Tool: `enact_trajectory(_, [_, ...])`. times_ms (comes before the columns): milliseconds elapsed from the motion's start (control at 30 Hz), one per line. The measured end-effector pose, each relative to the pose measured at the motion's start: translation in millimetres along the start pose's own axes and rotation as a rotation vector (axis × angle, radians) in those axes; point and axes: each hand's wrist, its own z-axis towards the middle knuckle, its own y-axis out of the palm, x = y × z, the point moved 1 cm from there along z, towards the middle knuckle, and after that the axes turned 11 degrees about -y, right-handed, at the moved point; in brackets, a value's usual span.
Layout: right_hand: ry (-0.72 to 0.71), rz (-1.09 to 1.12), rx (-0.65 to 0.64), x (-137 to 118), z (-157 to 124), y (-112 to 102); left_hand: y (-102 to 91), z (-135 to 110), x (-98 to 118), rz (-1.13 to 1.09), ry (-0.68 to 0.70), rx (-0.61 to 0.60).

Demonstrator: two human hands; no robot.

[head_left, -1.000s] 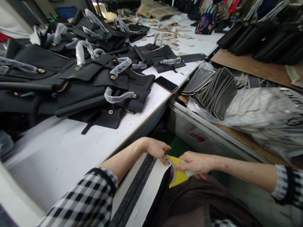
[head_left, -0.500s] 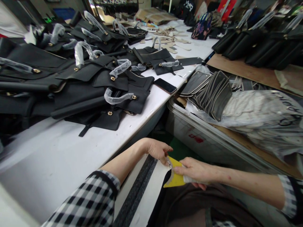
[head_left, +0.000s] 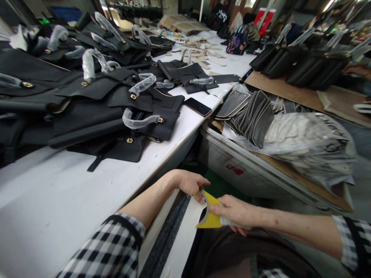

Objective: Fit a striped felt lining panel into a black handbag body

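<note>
While the right hand (head_left: pixel 236 210) pinches a yellow scraper (head_left: pixel 212 221) at five o'clock, thumb on top seemingly for control, the left hand (head_left: pixel 190 183) curls over a white strip (head_left: pixel 184 235) at six, apparently steadying it; whether those fingers pinch, I cannot tell.

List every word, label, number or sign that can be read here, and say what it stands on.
No text reads with certainty.
Clear plastic bag: dark lettering, too creased and blurred.
Grey bin: red mark, too blurred.
Black item at the back: white lettering, too small and blurred.
</note>
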Motion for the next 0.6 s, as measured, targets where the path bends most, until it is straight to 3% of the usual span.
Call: enact_trajectory(600, [-0.038, -0.225, -0.071, -25.7, 8.8, -24.3, -8.7, -7.3, 1.8, 0.166, 0.030, 0.025])
